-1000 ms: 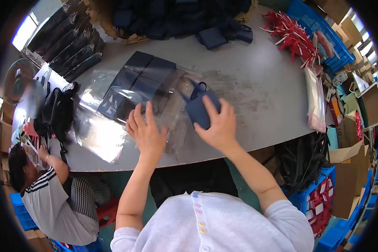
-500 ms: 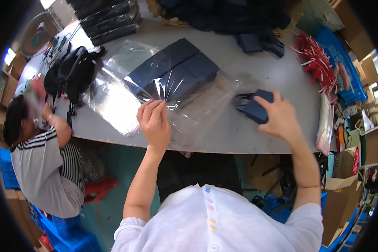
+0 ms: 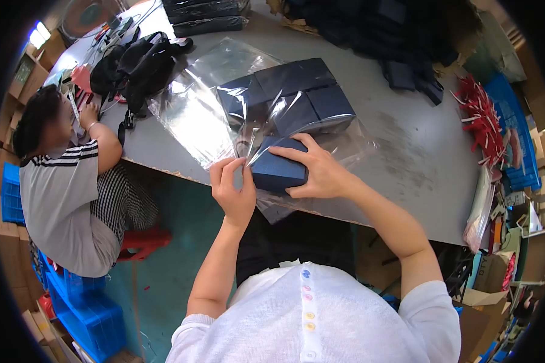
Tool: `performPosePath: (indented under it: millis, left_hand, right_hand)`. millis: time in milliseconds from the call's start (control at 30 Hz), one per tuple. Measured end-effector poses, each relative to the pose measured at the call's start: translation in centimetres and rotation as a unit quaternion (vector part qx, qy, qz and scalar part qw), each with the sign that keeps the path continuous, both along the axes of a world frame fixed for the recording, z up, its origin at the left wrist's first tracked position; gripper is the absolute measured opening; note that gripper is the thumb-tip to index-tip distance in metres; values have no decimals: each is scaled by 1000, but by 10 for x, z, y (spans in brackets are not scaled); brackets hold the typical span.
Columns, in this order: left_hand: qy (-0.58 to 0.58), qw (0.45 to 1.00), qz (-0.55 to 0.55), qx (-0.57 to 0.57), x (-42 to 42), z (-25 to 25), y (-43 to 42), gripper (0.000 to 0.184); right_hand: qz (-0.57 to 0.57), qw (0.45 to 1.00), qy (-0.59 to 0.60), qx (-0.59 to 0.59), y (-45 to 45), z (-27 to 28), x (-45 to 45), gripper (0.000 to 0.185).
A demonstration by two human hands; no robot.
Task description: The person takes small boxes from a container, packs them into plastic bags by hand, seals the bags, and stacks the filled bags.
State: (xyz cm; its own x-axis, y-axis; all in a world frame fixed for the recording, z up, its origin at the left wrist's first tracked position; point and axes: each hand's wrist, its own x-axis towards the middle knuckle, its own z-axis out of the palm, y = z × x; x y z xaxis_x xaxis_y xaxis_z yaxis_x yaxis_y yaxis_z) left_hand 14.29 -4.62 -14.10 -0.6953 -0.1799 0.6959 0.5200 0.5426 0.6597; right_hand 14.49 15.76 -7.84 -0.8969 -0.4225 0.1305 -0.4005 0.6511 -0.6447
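Note:
My left hand (image 3: 234, 187) pinches the edge of a clear plastic bag (image 3: 194, 115) near the table's front edge. Several dark blue boxes (image 3: 297, 91) lie side by side under the shiny film. My right hand (image 3: 321, 170) grips one more dark blue box (image 3: 277, 169), thumb and fingers around its right end. That box is at the bag's near side, its left end close to my left fingertips. Whether it is inside the film is hard to tell.
A co-worker (image 3: 72, 181) sits at the left by black bags (image 3: 142, 66). Dark blue items (image 3: 399, 75) are piled at the back. Red and white strips (image 3: 481, 121) lie at the right beside a blue crate (image 3: 515, 133). Black wrapped packs (image 3: 206, 15) are at the back left.
My right hand has brought the single box leftward from the bare table to the bag beside my left hand. My left hand still pinches the film. The view has shifted, moving the table's contents rightward.

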Motion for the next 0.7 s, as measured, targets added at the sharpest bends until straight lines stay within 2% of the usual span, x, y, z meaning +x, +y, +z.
performPosePath:
  millis: [67, 133, 167, 267, 300, 367, 400, 467, 500, 533, 600, 667, 700]
  left_hand:
    - [5, 1000, -1, 1, 0, 4, -3, 19]
    - [7, 1000, -3, 0, 1, 4, -4, 19]
    - [10, 1000, -7, 1, -1, 2, -4, 20]
    - [18, 1000, -12, 8, -7, 2, 0, 21]
    - [18, 1000, -13, 12, -6, 1, 1, 21]
    - [28, 999, -21, -4, -5, 2, 4, 20]
    - [40, 999, -28, -18, -5, 2, 6, 19]
    - [56, 998, -30, -30, -6, 1, 10, 20]
    - [74, 996, -28, -45, -7, 0, 12, 21]
    - [75, 996, -32, -43, -8, -1, 13, 21]
    - [87, 995, -31, -41, -8, -4, 12, 23]
    - [87, 995, -30, -41, -7, -5, 9, 23]
    - [84, 995, -30, -41, -6, -6, 6, 22]
  right_hand:
    - [0, 1000, -4, -8, -5, -1, 4, 78]
    - [-67, 991, 22, 112, -10, 19, 16, 75]
    - [-66, 991, 20, 110, -9, 30, 23, 75]
    - [21, 973, -39, 225, 20, 83, 36, 72]
    - [42, 957, -50, 283, 35, 107, 39, 71]
    - [8, 891, -71, 449, 51, 145, 46, 69]
    - [7, 891, -75, 449, 54, 146, 47, 69]
    - [-48, 797, -63, 598, 61, 148, 46, 69]
    - [-41, 788, -26, 614, 66, 137, 46, 69]
    - [-44, 787, -28, 614, 63, 129, 43, 69]
    - [-23, 854, -83, 513, 42, 113, 32, 70]
    - [-3, 945, -66, 320, 26, 78, 26, 72]
    - [4, 968, -76, 239, 16, 60, 21, 73]
